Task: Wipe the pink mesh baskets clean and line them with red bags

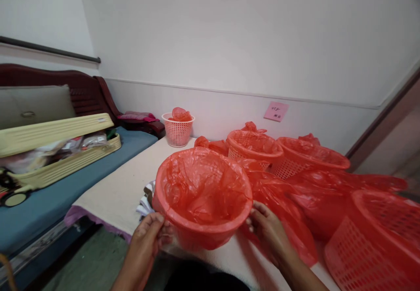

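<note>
In front of me a basket wrapped by a red plastic bag (pixel 203 186) stands on the cream-covered table, its mouth facing up toward me. The bag lines the inside and folds down over the rim. At the lower left side of the rim, my left hand (pixel 147 236) is closed with thumb and fingers on the bag's loose film. My right hand (pixel 267 227) has curled fingers on the bag just below the rim on the right. A striped cloth (pixel 144 201) lies partly hidden behind the basket's left side.
Bag-lined baskets stand at the back (pixel 254 144), further right (pixel 311 151) and front right (pixel 370 247), with loose red bags (pixel 282 199) between them. A white basket (pixel 178 132) sits by the wall. Left are a bench (pixel 138 138) and an open yellow suitcase (pixel 65 159).
</note>
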A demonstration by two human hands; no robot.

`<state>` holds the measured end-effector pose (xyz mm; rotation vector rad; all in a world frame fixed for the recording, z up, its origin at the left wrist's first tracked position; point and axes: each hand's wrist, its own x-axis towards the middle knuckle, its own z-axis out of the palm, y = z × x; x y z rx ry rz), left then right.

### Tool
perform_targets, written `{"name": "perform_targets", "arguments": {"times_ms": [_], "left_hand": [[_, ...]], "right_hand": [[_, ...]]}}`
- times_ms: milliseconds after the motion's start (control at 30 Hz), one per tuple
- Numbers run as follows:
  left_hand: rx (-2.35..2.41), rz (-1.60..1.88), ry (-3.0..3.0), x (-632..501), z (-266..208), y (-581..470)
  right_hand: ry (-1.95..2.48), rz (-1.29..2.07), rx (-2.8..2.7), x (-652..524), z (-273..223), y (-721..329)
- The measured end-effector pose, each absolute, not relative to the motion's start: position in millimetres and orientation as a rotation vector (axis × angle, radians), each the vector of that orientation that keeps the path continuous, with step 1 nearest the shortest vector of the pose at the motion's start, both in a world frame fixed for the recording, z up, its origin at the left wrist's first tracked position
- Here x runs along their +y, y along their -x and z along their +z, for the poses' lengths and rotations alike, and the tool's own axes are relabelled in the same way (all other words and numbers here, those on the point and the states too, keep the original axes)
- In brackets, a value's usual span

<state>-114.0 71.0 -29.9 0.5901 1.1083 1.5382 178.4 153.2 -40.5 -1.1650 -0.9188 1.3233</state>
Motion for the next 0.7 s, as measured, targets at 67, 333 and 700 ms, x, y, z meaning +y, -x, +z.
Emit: {"name": "perform_targets", "arguments": {"times_ms": [67,333,700], "left_hand": [[1.235,1.694,-0.580,70,-29,126],[1.264,1.672,-0.770,75,-7,136],[1.211,1.443,-0.754,88,5,115]], "right_hand": [[1.251,1.093,-0.964,146,-35,-186],[0.911,0.057,-2.077,90,14,-161],[0.928,0.012,-2.651,112,38,-131]]}}
